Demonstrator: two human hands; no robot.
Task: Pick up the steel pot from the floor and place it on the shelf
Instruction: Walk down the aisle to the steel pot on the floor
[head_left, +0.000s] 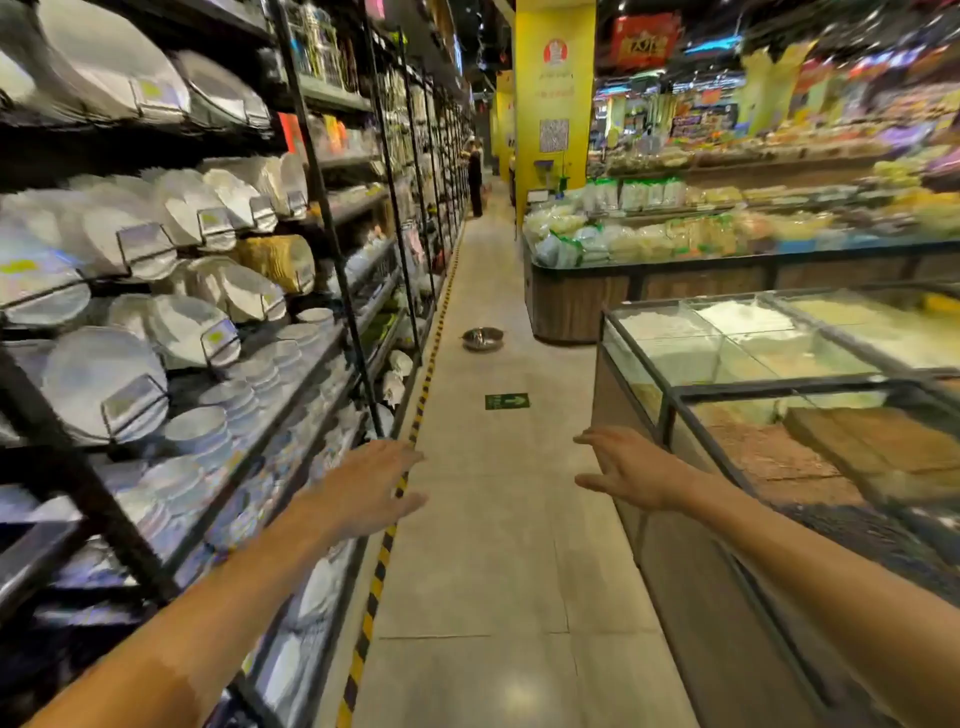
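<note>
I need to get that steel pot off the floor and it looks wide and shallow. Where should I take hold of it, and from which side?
Judging from afar: the pot sits upright on the floor, open mouth up, with small handles at its left and right rim. Come down from above and grip both, left hand and right hand on their own sides. Both hands are open, well short of it.

Tiled floor (498, 545) with steel pot (483, 338), green sticker (507, 401), striped tape (387, 540).

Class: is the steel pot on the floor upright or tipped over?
Upright: the pot sits flat on the floor, rim uppermost.
</note>
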